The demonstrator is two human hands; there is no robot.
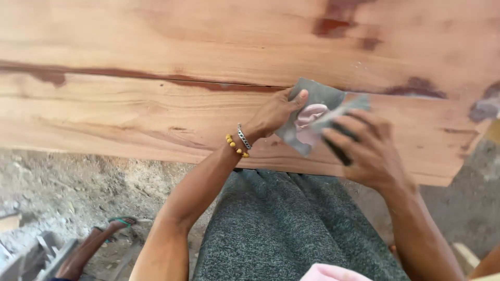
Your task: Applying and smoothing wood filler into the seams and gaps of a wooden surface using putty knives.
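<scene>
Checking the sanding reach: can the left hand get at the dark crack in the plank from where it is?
Probably yes. The left hand rests on the sandpaper just below the crack, and nothing lies between them on the plank.

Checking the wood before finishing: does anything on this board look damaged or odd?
Yes. A dark crack runs along the wooden board toward the sandpaper sheet, and dark reddish blotches mark its upper surface.
</scene>
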